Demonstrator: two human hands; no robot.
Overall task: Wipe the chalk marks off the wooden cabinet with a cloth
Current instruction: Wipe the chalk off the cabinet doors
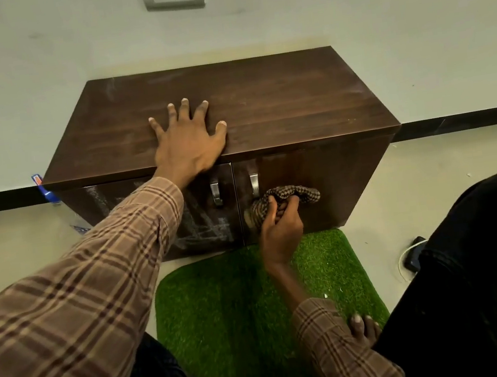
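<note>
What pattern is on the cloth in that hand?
A brown-and-dark checked weave on the cloth, seen in the head view.

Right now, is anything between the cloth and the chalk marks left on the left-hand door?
Yes. Two metal door handles lie between the checked brown cloth in the right hand and the chalk marks.

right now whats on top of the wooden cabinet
Only the left hand rests flat, fingers spread, on the wooden cabinet top, plus faint chalk smudges near the back left. What lies under the palm is hidden.
</note>
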